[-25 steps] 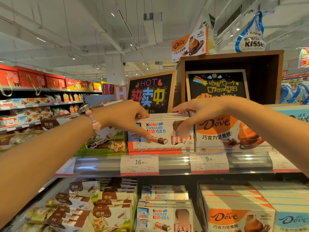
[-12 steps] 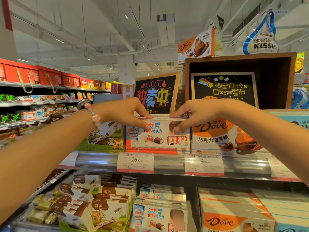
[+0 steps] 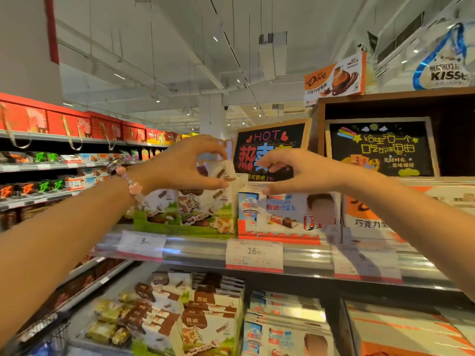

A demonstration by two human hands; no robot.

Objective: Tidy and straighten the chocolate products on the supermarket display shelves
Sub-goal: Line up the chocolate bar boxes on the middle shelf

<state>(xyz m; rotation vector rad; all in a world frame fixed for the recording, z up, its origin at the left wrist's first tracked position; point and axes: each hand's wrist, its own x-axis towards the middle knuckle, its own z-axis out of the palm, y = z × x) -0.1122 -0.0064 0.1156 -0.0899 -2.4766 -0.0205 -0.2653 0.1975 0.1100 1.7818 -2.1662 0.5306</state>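
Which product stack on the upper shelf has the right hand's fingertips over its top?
The blue-and-white Kinder chocolate stack, middle of the upper shelf; the right hand hovers above it, between the cow-print boxes and orange Dove boxes.

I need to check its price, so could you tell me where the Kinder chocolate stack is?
The white-and-blue Kinder chocolate box stack sits mid-frame on the upper shelf, between the green cow-print tray and orange Dove boxes.

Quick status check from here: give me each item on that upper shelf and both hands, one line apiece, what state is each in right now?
Left hand: raised over the cow-print chocolate boxes, fingers curled, grip unclear.
Right hand: fingers curled, thumb tip at the top front edge of the Kinder boxes.
Cow-print chocolate boxes: upright in a green tray.
Kinder boxes: upright, front facing out.
Dove box: mostly hidden by the right arm.
Price tag: on the shelf rail, reads 16.
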